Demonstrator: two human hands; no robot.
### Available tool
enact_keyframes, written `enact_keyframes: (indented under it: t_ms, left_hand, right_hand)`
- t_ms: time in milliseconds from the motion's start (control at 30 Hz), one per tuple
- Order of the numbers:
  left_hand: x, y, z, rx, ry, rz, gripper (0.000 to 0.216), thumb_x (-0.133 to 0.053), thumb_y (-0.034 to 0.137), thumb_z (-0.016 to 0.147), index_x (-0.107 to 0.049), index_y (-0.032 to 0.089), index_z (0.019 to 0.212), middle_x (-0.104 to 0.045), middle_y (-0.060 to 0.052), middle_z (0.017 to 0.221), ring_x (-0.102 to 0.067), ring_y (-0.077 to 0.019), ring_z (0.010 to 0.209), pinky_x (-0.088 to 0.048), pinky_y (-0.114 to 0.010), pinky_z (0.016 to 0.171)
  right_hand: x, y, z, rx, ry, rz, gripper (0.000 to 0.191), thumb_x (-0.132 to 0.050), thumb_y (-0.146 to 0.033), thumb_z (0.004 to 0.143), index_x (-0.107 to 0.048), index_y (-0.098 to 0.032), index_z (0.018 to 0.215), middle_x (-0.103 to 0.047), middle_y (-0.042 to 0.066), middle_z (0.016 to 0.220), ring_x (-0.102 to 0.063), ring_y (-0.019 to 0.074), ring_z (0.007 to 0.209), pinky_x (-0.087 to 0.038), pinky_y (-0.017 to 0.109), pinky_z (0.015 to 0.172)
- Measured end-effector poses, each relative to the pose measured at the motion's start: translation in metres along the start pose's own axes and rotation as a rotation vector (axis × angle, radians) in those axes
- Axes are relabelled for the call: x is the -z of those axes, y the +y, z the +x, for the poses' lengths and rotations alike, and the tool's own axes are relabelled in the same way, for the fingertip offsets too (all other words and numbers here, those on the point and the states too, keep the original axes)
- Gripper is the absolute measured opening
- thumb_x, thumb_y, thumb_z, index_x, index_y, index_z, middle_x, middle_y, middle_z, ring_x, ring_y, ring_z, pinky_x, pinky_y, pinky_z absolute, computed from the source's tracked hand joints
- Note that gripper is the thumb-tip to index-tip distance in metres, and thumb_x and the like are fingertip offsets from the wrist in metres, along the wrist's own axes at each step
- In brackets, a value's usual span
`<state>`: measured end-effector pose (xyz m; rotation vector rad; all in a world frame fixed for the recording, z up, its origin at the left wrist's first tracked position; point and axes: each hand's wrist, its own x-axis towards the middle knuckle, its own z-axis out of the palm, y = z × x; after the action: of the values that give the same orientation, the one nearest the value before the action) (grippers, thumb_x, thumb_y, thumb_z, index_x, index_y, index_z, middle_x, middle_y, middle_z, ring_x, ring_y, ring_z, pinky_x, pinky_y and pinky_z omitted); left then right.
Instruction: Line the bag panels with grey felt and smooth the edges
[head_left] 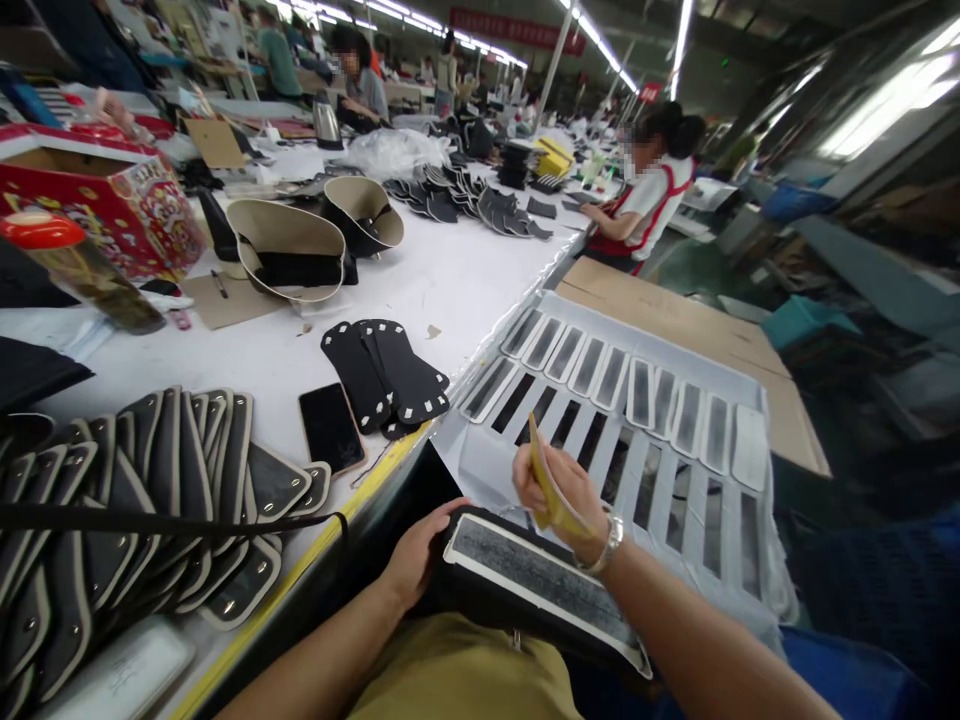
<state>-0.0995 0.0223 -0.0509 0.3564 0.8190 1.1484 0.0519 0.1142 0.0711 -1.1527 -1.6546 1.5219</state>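
Note:
Across my lap lies a long black bag-like piece [551, 585], its upper face a dark grey strip edged in white. My left hand [420, 555] grips its left end, fingers curled over the far edge and partly hidden. Above the strip, my right hand [566, 495] pinches a thin, flat yellow piece [551, 490]; I cannot make out exactly what it is. It appears raised off the strip. Just beyond my right hand, a pale slatted rack [705, 515] bears several white-edged grey strips [589, 365] in a row.
On the white table [450, 280] at left are a pile of pale-edged black pieces [172, 480], a phone [332, 428], black panels [386, 370] and an open beige-lined bag body [289, 245]. Cardboard [675, 330] lies behind the rack. A co-worker [649, 190] is at the table's far right.

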Motion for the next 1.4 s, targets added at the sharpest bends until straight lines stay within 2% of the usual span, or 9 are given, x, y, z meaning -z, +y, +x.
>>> enact_keyframes:
  t_ms: [167, 400, 500, 633, 800, 933, 1100, 1267, 1400]
  left_hand:
    - [0.013, -0.003, 0.002, -0.033, 0.046, 0.119, 0.046, -0.056, 0.027, 0.073, -0.061, 0.014, 0.117, -0.067, -0.008, 0.110, -0.058, -0.0270, 0.106, -0.039, -0.037, 0.096]
    - [0.010, 0.009, 0.007, -0.074, -0.051, 0.260, 0.046, -0.057, 0.035, 0.075, -0.061, 0.011, 0.114, -0.067, -0.010, 0.107, -0.059, -0.0282, 0.104, -0.041, -0.041, 0.096]
    - [0.009, 0.019, 0.002, -0.045, -0.057, 0.365, 0.049, -0.055, 0.033, 0.075, -0.057, 0.010, 0.118, -0.065, -0.011, 0.112, -0.057, -0.0290, 0.109, -0.039, -0.043, 0.099]
    - [0.009, 0.034, -0.010, -0.262, 0.017, 0.945, 0.052, -0.045, 0.045, 0.082, -0.051, 0.016, 0.125, -0.052, -0.009, 0.131, -0.045, -0.0257, 0.124, -0.031, -0.042, 0.107]
    - [-0.029, 0.030, -0.018, -0.609, -0.315, 1.703, 0.075, -0.054, 0.056, 0.075, -0.035, 0.018, 0.137, -0.037, -0.010, 0.144, -0.032, -0.0279, 0.132, -0.018, -0.047, 0.112]
    - [-0.076, 0.004, -0.009, -0.482, -0.638, 2.010, 0.098, -0.064, 0.059, 0.061, -0.028, 0.014, 0.141, -0.028, -0.014, 0.147, -0.026, -0.0313, 0.135, -0.012, -0.052, 0.111]
    - [-0.103, -0.024, -0.001, -0.410, -0.624, 2.157, 0.106, -0.065, 0.062, 0.057, -0.027, 0.009, 0.141, -0.033, -0.021, 0.143, -0.029, -0.0354, 0.131, -0.010, -0.055, 0.109]
    - [-0.100, -0.034, -0.009, -0.496, -0.534, 2.188, 0.102, -0.065, 0.061, 0.058, -0.029, 0.011, 0.140, -0.037, -0.021, 0.140, -0.033, -0.0354, 0.128, -0.011, -0.055, 0.107]
    - [-0.086, -0.039, -0.012, -0.585, -0.485, 2.157, 0.098, -0.067, 0.058, 0.060, -0.030, 0.015, 0.140, -0.036, -0.017, 0.142, -0.031, -0.0339, 0.130, -0.009, -0.054, 0.108]
  right_hand:
    - [-0.064, -0.009, 0.011, 0.146, -0.046, 0.639, 0.049, -0.040, -0.059, 0.084, -0.050, -0.018, 0.058, -0.029, -0.007, 0.039, -0.027, 0.0067, 0.033, -0.020, 0.020, 0.034]
    - [-0.102, 0.030, 0.027, 0.097, 0.105, 0.274, 0.056, -0.044, -0.060, 0.083, -0.046, -0.017, 0.048, -0.038, -0.004, 0.038, -0.034, 0.0067, 0.037, -0.025, 0.020, 0.037]
    - [-0.071, 0.019, 0.025, 0.053, 0.148, 0.511, 0.049, -0.047, -0.060, 0.081, -0.048, -0.018, 0.055, -0.033, -0.007, 0.038, -0.029, 0.0060, 0.034, -0.021, 0.019, 0.035]
    - [0.029, -0.009, -0.019, 0.157, 0.324, 0.726, 0.037, -0.050, -0.051, 0.082, -0.052, -0.017, 0.067, -0.035, -0.007, 0.045, -0.032, 0.0047, 0.037, -0.026, 0.016, 0.038]
    - [0.119, 0.015, -0.129, -0.151, 0.589, 0.606, 0.038, -0.045, -0.048, 0.087, -0.055, -0.015, 0.073, -0.041, -0.004, 0.050, -0.037, 0.0055, 0.040, -0.030, 0.016, 0.038]
    - [0.115, 0.078, -0.199, -0.360, 0.695, 0.584, 0.028, -0.050, -0.042, 0.085, -0.052, -0.015, 0.075, -0.040, -0.006, 0.052, -0.036, 0.0043, 0.039, -0.027, 0.013, 0.035]
    - [0.094, 0.125, -0.235, -0.457, 0.641, 0.549, 0.031, -0.050, -0.045, 0.081, -0.049, -0.015, 0.071, -0.034, -0.008, 0.049, -0.028, 0.0035, 0.035, -0.020, 0.014, 0.033]
    - [0.102, 0.120, -0.200, -0.333, 0.558, 0.408, 0.032, -0.053, -0.046, 0.080, -0.057, -0.015, 0.078, -0.046, -0.005, 0.058, -0.026, 0.0023, 0.036, -0.015, 0.015, 0.034]
    - [0.102, 0.095, -0.154, -0.189, 0.483, 0.293, 0.030, -0.062, -0.038, 0.077, -0.055, -0.015, 0.059, -0.045, -0.005, 0.051, -0.031, 0.0040, 0.040, -0.020, 0.017, 0.036]
